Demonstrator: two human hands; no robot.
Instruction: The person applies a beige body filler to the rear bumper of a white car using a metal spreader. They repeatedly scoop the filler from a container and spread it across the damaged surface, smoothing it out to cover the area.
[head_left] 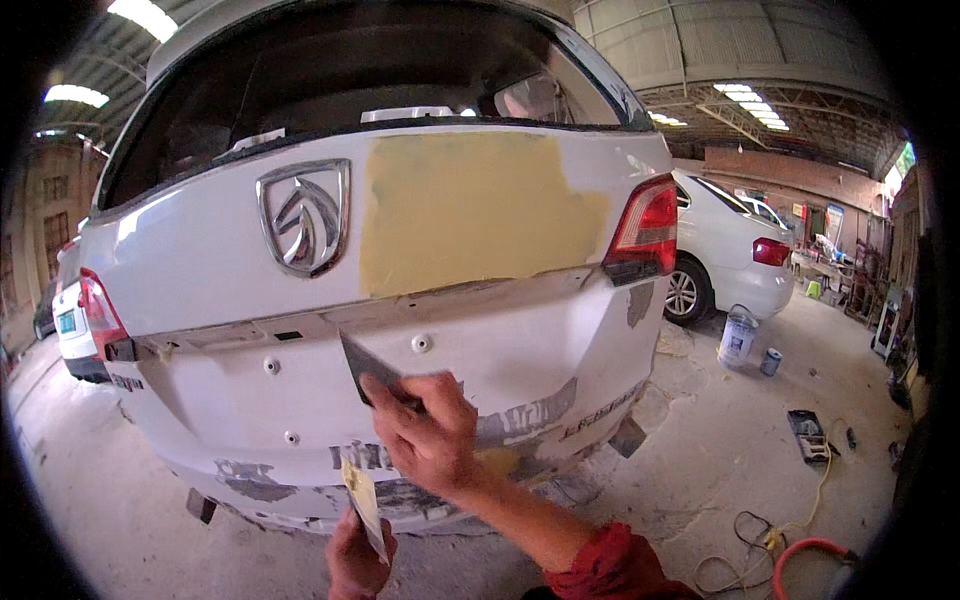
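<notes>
My right hand [432, 430] is closed around a dark flat putty spreader [362, 365], whose corner points up toward the white tailgate [215, 355]. Lower and to the left, my left hand [357, 558] grips a putty knife [368, 510] with yellowish body filler on its upper end. A broad patch of yellow filler [470, 210] covers the tailgate between the silver horse-head emblem [305, 217] and the right tail light [648, 225]. Below, sanded grey patches [535, 412] show on the lower bodywork. Whether the spreader touches the panel, I cannot tell.
At the right stand another white car [735, 245], a white bucket [738, 337] and a small can [771, 362]. A black tool case [808, 436], a yellow cable [795, 525] and a red hose [800, 550] lie on the floor. Another vehicle [72, 320] is at the far left.
</notes>
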